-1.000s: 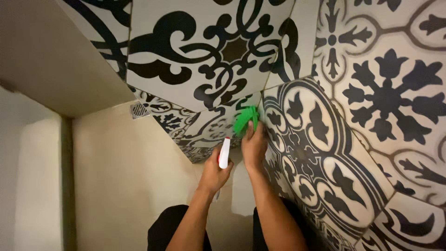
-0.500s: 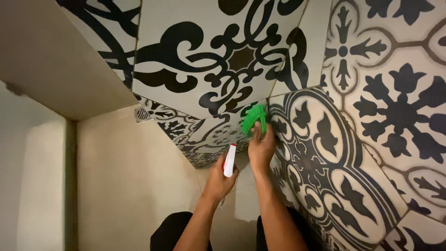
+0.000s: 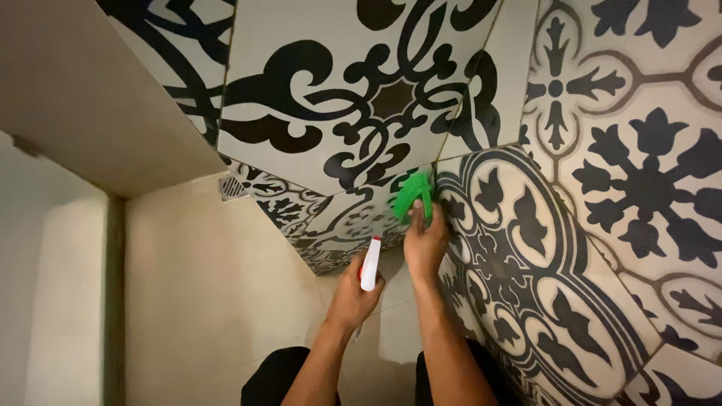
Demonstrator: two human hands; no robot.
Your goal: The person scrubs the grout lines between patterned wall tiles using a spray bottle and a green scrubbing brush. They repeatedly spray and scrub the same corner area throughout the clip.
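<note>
Your right hand (image 3: 425,244) grips the green brush (image 3: 413,195) at the tiled wall's (image 3: 617,188) corner joint, your left hand (image 3: 355,295) clasps the sprayer (image 3: 370,265); scrubbing looks midway, lower tiles seemingly left.

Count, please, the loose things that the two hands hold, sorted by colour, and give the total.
Green: 1, the green scrubber in the right hand, pressed on the patterned tile wall.
White with red: 1, the spray bottle in the left hand.
Total: 2
</note>
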